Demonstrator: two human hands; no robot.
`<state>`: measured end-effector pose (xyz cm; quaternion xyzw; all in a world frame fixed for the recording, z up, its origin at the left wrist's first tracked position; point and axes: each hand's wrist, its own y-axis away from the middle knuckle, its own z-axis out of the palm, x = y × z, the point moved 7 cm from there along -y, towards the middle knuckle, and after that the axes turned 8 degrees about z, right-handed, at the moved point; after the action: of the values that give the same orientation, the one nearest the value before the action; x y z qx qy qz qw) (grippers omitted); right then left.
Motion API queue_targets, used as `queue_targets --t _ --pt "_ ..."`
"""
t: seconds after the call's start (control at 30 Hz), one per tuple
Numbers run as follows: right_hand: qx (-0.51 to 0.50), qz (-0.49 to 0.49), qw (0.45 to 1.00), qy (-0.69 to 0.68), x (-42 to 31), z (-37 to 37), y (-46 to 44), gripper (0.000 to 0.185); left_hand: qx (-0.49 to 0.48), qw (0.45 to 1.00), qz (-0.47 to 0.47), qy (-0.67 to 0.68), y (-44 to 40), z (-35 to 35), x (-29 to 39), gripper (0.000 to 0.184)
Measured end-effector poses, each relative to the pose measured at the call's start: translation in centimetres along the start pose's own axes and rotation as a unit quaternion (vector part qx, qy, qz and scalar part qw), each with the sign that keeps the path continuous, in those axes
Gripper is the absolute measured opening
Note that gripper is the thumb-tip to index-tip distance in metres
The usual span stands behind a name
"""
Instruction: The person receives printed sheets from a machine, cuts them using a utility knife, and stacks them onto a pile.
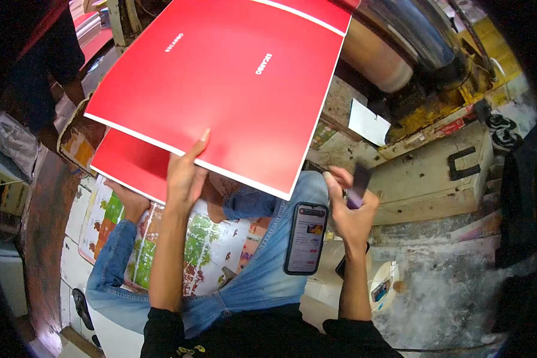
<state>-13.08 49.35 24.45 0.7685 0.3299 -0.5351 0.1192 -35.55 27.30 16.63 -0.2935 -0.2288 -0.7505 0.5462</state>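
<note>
My left hand (187,176) grips the near edge of a large red printed sheet (221,101), thumb on top and fingers underneath. The sheet has white borders and small white lettering, and is held up at a slant. Below its left part shows a second red sheet (131,164); whether my fingers hold that one too is hidden. My right hand (353,215) is closed around a dark, flat strip (359,186), blurred, its kind unclear. It is apart from the red sheet, just right of a lit phone (307,238) resting on my thigh.
A machine with a shiny metal roller (423,30) stands at the upper right. Near it lie a white paper (369,122) and a pale box (423,185) with a black handle. Beneath my legs is a colourful printed board (203,250). Dark clothing (33,53) shows at the upper left.
</note>
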Motion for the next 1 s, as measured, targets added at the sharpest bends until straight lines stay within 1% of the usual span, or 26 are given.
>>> queue_targets --t 0.03,0.07,0.13,0.17,0.2,0.27,0.3,0.33,0.4,0.43,0.47,0.53,0.57,0.6,0.67,0.83,0.93,1.0 --pt "-0.002 0.077 0.997 0.012 2.5 -0.7 0.0 0.029 -0.005 1.000 -0.021 -0.007 0.5 -0.2 0.3 0.050" --pt "-0.002 0.082 0.996 0.014 4.3 -1.3 0.5 0.029 -0.003 1.000 -0.027 -0.009 1.3 -0.1 0.3 0.050" --pt "-0.011 0.080 0.982 0.172 7.5 -1.8 1.2 0.048 0.016 0.997 0.034 -0.060 2.9 0.8 2.0 0.051" --pt "-0.016 0.094 0.975 0.199 9.1 -1.8 1.4 0.063 0.010 0.997 0.034 -0.075 3.7 1.2 2.5 0.053" --pt "-0.016 0.105 0.974 0.198 9.6 -2.1 1.6 0.063 0.010 0.996 0.025 -0.082 4.5 1.4 2.8 0.053" --pt "0.002 0.085 0.982 0.170 10.0 -2.8 1.8 0.062 0.070 0.985 0.057 -0.147 5.8 0.6 3.9 0.057" --pt "0.000 0.102 0.982 0.160 10.4 -3.4 2.2 0.057 0.051 0.986 0.068 -0.146 5.9 -0.3 4.1 0.059" --pt "-0.002 0.108 0.981 0.163 11.1 -4.1 2.5 0.057 0.053 0.986 0.062 -0.148 6.2 -1.1 4.2 0.059" --pt "-0.037 0.210 0.977 0.030 13.6 -5.0 3.3 0.048 0.067 0.988 0.053 -0.129 7.2 -2.1 4.5 0.059" --pt "-0.057 0.202 0.977 0.030 13.4 -5.1 4.1 0.040 0.070 0.986 0.051 -0.140 7.8 -2.0 4.6 0.053" --pt "-0.058 0.205 0.977 0.031 13.5 -5.3 5.0 0.040 0.071 0.986 0.048 -0.141 8.3 -2.0 4.8 0.053" --pt "-0.172 0.224 0.959 -0.032 13.3 -3.9 6.9 0.044 0.061 0.980 0.048 -0.181 9.4 -2.2 5.2 0.044" --pt "-0.168 0.274 0.946 -0.037 13.5 -3.8 8.0 0.047 0.063 0.975 0.065 -0.201 9.9 -2.2 5.5 0.039" --pt "-0.172 0.275 0.945 -0.035 13.3 -3.8 8.1 0.047 0.068 0.975 0.065 -0.200 10.4 -2.6 5.6 0.039" --pt "-0.188 0.239 0.953 0.011 12.6 -3.6 8.4 0.052 0.064 0.973 0.065 -0.212 11.3 -3.2 6.0 0.040" --pt "-0.196 0.251 0.947 0.035 12.8 -3.3 8.5 0.051 0.086 0.973 0.053 -0.209 13.4 -5.7 6.0 0.048" --pt "-0.197 0.236 0.949 0.069 12.9 -3.5 8.6 0.048 0.106 0.970 0.039 -0.216 14.7 -7.5 5.6 0.053" --pt "-0.131 0.171 0.976 0.025 12.7 -4.7 7.5 0.042 0.114 0.968 0.036 -0.220 15.4 -8.6 5.6 0.055"
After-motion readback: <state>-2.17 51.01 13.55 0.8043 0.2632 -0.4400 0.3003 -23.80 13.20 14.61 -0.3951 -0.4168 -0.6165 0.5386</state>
